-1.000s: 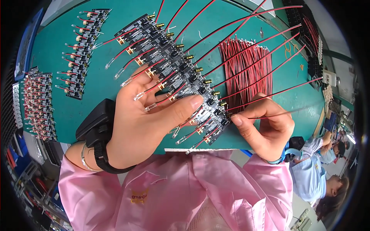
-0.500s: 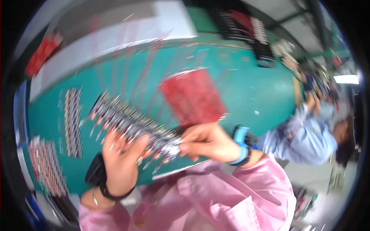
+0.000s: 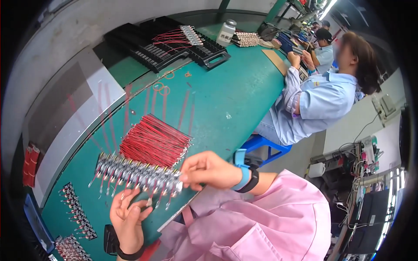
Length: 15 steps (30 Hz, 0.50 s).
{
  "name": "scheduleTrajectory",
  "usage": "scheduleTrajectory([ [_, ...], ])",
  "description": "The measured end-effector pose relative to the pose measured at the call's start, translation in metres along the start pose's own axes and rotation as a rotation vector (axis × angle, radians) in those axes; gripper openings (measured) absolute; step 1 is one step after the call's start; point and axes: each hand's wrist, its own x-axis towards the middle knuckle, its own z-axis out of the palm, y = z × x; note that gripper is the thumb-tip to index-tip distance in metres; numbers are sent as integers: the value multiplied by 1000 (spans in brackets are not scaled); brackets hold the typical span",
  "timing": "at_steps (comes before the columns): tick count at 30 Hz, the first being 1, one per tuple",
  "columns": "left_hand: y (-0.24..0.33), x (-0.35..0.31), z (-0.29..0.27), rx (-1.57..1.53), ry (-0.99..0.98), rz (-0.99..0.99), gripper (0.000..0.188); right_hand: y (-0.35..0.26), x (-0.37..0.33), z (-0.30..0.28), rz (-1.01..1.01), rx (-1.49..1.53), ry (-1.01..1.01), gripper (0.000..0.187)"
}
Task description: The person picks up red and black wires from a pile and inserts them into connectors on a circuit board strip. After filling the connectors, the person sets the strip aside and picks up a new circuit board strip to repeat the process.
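"While the right hand (image 3: 210, 171) pinched the right end of the strip of circuit boards (image 3: 137, 175), what was the left hand (image 3: 126, 217) doing?" asked the first.

"Its fingers were loosely bent at the lower edge, thumb apart," said the second. "Whether they bore any of the weight could not be made out."

"And where was the strip?"

"Over the near part of the table (image 3: 226, 100), just in front of the heap of red wires (image 3: 152, 141) and hiding a little of it. It seemed to be held up off the surface."

"How was such a hold best managed?"

"Probably with a light pinch at the very end, away from the small parts. The short wires (image 3: 167, 203) hung along the near edge, close to the left fingers, so support from beneath seemed wise, provided nothing bent or snagged them."

"And the long wires (image 3: 127, 102) on the far edge?"

"Those showed only as faint red streaks. They likely needed room, since the heap lay so near that a strand could have caught. A level strip, borne toward both ends, would probably have strained it least. The other strip (image 3: 79, 213), at the left, lay safely apart."
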Motion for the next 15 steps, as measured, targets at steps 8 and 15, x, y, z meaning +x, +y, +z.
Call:
scheduleTrajectory([
  [8,-7,5,-11,56,-61,-75,27,-19,-45,-73,-125,21,340,11],
  [15,-4,12,-10,74,-111,-53,23,-17,-58,-139,-176,36,531,10],
])
